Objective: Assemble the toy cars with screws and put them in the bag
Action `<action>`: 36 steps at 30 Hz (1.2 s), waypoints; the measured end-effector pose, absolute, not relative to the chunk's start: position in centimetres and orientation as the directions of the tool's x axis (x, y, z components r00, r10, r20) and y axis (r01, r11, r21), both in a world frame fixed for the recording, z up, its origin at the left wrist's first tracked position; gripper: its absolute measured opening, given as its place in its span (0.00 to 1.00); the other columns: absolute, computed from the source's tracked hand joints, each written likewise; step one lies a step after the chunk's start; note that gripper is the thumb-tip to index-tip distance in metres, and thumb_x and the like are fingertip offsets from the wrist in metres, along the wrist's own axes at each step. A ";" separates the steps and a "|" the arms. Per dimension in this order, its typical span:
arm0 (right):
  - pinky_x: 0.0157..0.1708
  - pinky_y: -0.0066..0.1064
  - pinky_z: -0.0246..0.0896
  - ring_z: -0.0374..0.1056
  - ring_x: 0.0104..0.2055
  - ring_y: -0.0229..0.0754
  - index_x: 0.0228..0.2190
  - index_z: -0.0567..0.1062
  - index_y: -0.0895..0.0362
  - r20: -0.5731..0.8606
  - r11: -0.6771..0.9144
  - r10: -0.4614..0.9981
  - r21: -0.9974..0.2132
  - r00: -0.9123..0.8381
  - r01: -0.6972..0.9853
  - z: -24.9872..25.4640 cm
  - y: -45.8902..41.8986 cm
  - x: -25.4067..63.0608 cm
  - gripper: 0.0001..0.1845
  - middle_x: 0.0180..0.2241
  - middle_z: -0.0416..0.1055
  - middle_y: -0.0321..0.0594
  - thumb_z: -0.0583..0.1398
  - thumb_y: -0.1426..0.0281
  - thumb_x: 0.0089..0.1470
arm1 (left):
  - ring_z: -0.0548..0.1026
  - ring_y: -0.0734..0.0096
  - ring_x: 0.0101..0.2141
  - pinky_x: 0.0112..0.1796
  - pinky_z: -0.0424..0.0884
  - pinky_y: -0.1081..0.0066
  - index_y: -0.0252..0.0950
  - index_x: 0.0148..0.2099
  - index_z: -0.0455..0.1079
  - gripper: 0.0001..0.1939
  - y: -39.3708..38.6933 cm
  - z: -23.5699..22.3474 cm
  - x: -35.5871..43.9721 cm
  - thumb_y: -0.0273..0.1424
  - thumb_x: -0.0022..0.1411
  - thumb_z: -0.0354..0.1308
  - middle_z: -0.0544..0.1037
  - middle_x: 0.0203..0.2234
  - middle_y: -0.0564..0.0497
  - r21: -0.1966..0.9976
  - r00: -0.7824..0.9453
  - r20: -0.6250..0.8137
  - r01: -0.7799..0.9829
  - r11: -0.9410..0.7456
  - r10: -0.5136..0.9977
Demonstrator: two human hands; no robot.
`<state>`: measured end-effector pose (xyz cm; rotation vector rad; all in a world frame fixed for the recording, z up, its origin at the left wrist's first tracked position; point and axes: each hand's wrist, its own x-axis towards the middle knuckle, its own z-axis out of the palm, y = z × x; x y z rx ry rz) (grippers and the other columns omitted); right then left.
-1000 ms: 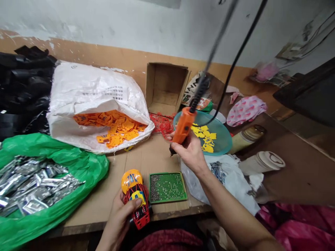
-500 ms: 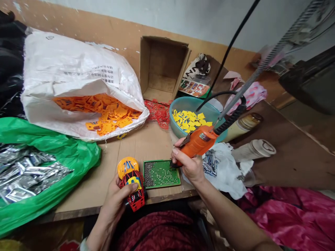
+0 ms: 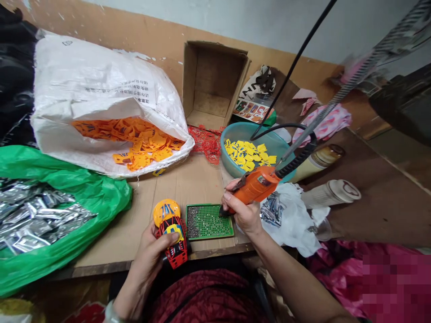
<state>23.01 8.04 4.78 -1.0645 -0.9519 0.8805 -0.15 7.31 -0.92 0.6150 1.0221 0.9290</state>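
Observation:
My left hand [image 3: 153, 249] is closed round a toy car [image 3: 173, 253] with an orange hood, a red frame and a yellow top piece, the thumb lying on the yellow part. My right hand [image 3: 244, 213] grips an orange electric screwdriver [image 3: 257, 185], which hangs from a coiled spring and a black cable. Its dark tip end is over the right part of a green perforated screw tray [image 3: 210, 237]. Small screws lie thickly at the tray's left side and sit scattered in its holes. The tray rests on the cardboard-covered table just right of the car.
A white sack [image 3: 111, 67] spills orange parts [image 3: 141, 146]. At left lies a green bag [image 3: 114, 195] of silvery pieces. Behind stand a cardboard box [image 3: 215, 80], red frames [image 3: 207, 143] and a teal basin [image 3: 232, 168] of yellow pieces. Two flasks and a white plastic bag [image 3: 296, 220] are at right.
The view has shifted slightly. Both hands keep their hold on the toy car and the screwdriver, and the screwdriver's tip stays over the tray's right side.

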 end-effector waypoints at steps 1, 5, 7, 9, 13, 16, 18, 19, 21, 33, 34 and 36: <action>0.21 0.27 0.63 0.64 0.18 0.34 0.35 0.71 0.55 0.196 0.250 0.920 -0.960 0.339 -0.125 4.8 8.0 23.0 0.12 0.19 0.67 0.27 0.67 0.67 0.50 | 0.74 0.70 0.23 0.24 0.74 0.72 0.33 0.41 0.72 0.27 7.3 -0.9 -0.2 0.33 0.39 0.77 0.79 0.26 0.51 0.798 0.216 -0.437 -0.355 0.487 0.873; 0.21 0.28 0.63 0.65 0.18 0.34 0.35 0.72 0.54 0.212 0.263 0.918 -0.958 0.335 -0.114 4.7 7.8 23.0 0.11 0.20 0.67 0.28 0.67 0.67 0.51 | 0.74 0.69 0.23 0.24 0.75 0.71 0.32 0.39 0.73 0.25 7.3 -0.6 -0.1 0.33 0.39 0.77 0.79 0.25 0.50 0.790 0.225 -0.442 -0.359 0.496 0.868; 0.21 0.28 0.63 0.65 0.18 0.34 0.36 0.72 0.54 0.233 0.281 0.914 -0.954 0.332 -0.103 4.4 7.8 23.1 0.11 0.21 0.68 0.28 0.67 0.68 0.53 | 0.74 0.69 0.23 0.24 0.75 0.71 0.33 0.39 0.73 0.25 7.3 -0.4 0.0 0.33 0.38 0.77 0.79 0.25 0.51 0.785 0.228 -0.442 -0.370 0.497 0.868; 0.22 0.28 0.63 0.66 0.19 0.34 0.37 0.72 0.54 0.247 0.292 0.912 -0.951 0.328 -0.096 4.2 7.7 23.2 0.11 0.22 0.68 0.28 0.67 0.68 0.54 | 0.74 0.70 0.22 0.24 0.75 0.72 0.32 0.38 0.73 0.25 7.4 -0.2 0.0 0.33 0.38 0.77 0.79 0.24 0.51 0.780 0.229 -0.442 -0.379 0.498 0.867; 0.23 0.28 0.63 0.66 0.19 0.35 0.38 0.72 0.54 0.251 0.292 0.915 -0.952 0.315 -0.091 4.2 7.7 23.2 0.10 0.21 0.68 0.27 0.67 0.68 0.54 | 0.74 0.70 0.22 0.23 0.74 0.73 0.32 0.37 0.74 0.24 7.3 0.1 0.1 0.32 0.37 0.77 0.79 0.24 0.51 0.774 0.229 -0.448 -0.386 0.503 0.864; 0.22 0.28 0.63 0.65 0.19 0.35 0.37 0.71 0.54 0.246 0.286 0.918 -0.954 0.310 -0.089 4.1 7.6 23.2 0.10 0.21 0.68 0.28 0.66 0.67 0.54 | 0.73 0.71 0.22 0.23 0.74 0.72 0.32 0.37 0.73 0.24 7.2 0.0 0.2 0.33 0.37 0.77 0.79 0.24 0.51 0.776 0.212 -0.444 -0.395 0.492 0.870; 0.22 0.29 0.62 0.66 0.19 0.35 0.37 0.71 0.54 0.240 0.278 0.920 -0.957 0.310 -0.085 4.0 7.6 23.3 0.11 0.22 0.68 0.28 0.67 0.66 0.54 | 0.74 0.70 0.23 0.24 0.75 0.72 0.33 0.39 0.73 0.25 7.2 -0.2 0.2 0.32 0.37 0.77 0.79 0.25 0.51 0.774 0.216 -0.443 -0.398 0.493 0.870; 0.22 0.29 0.62 0.66 0.19 0.35 0.37 0.71 0.54 0.234 0.271 0.922 -0.959 0.308 -0.083 3.9 7.5 23.4 0.11 0.22 0.68 0.28 0.67 0.66 0.54 | 0.74 0.70 0.23 0.25 0.75 0.71 0.33 0.39 0.73 0.25 7.2 -0.3 0.2 0.32 0.38 0.77 0.79 0.25 0.51 0.772 0.219 -0.442 -0.400 0.493 0.870; 0.23 0.30 0.62 0.66 0.19 0.36 0.37 0.71 0.54 0.222 0.258 0.927 -0.963 0.303 -0.084 4.2 7.6 23.5 0.12 0.21 0.68 0.28 0.67 0.66 0.54 | 0.75 0.70 0.24 0.27 0.76 0.71 0.33 0.41 0.73 0.25 7.2 -0.5 0.1 0.31 0.39 0.76 0.80 0.27 0.50 0.769 0.222 -0.440 -0.408 0.493 0.870; 0.24 0.32 0.61 0.58 0.15 0.35 0.33 0.71 0.53 0.239 0.290 0.957 -0.837 0.167 -0.464 11.4 10.1 16.8 0.10 0.14 0.60 0.24 0.65 0.69 0.47 | 0.73 0.71 0.26 0.27 0.72 0.73 0.32 0.41 0.74 0.25 7.2 -0.1 0.6 0.28 0.37 0.74 0.79 0.28 0.51 0.749 0.193 -0.410 -0.487 0.450 0.891; 0.24 0.32 0.60 0.58 0.15 0.35 0.33 0.70 0.54 0.229 0.266 0.964 -0.838 0.135 -0.476 11.3 10.2 16.2 0.10 0.14 0.60 0.24 0.65 0.68 0.48 | 0.73 0.71 0.27 0.28 0.72 0.73 0.33 0.41 0.74 0.25 7.2 -0.1 0.7 0.28 0.37 0.74 0.79 0.28 0.51 0.750 0.185 -0.410 -0.490 0.445 0.893; 0.24 0.31 0.60 0.58 0.15 0.35 0.34 0.70 0.54 0.222 0.237 0.971 -0.841 0.089 -0.487 10.9 10.2 15.3 0.11 0.14 0.60 0.24 0.65 0.68 0.48 | 0.72 0.70 0.27 0.29 0.72 0.72 0.32 0.41 0.73 0.25 7.3 -0.1 0.7 0.28 0.37 0.74 0.79 0.28 0.51 0.753 0.175 -0.406 -0.492 0.437 0.897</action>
